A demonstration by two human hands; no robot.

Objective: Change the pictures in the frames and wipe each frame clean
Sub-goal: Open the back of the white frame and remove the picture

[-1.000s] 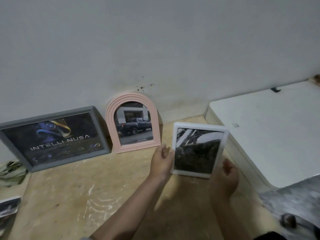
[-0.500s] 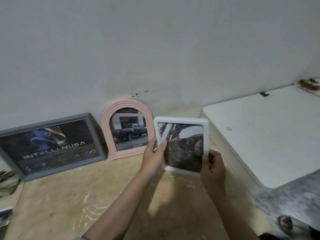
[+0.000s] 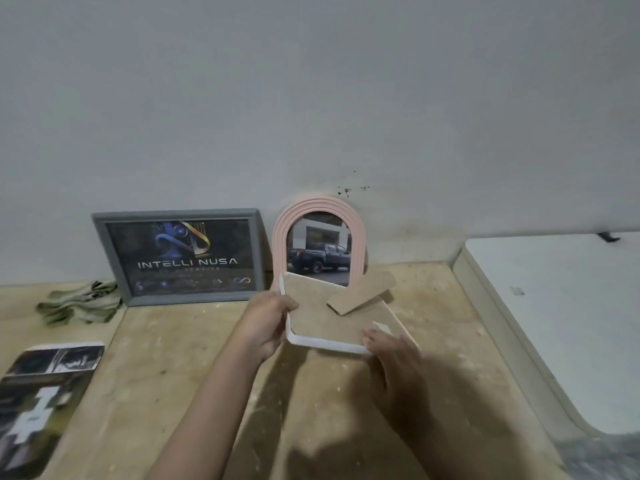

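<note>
I hold a white rectangular frame (image 3: 325, 345) turned over, so its brown backing board and fold-out stand (image 3: 362, 292) face up. My left hand (image 3: 266, 323) grips its left edge. My right hand (image 3: 391, 351) holds its lower right corner with fingers on the backing. Behind it, a pink arched frame (image 3: 282, 233) with a picture of a pickup truck leans on the wall. A grey frame (image 3: 180, 259) reading INTELLI NUSA leans to its left. A loose dark printed picture (image 3: 38, 400) lies on the wooden table (image 3: 180, 375) at the left.
A crumpled greenish cloth (image 3: 78, 303) lies at the back left beside the grey frame. A white raised surface (image 3: 568, 317) borders the table on the right. The grey wall (image 3: 311, 98) rises close behind the frames.
I have flipped the white frame from picture side towards me to backing side up and lowered it towards the table. My view has shifted to the left.
</note>
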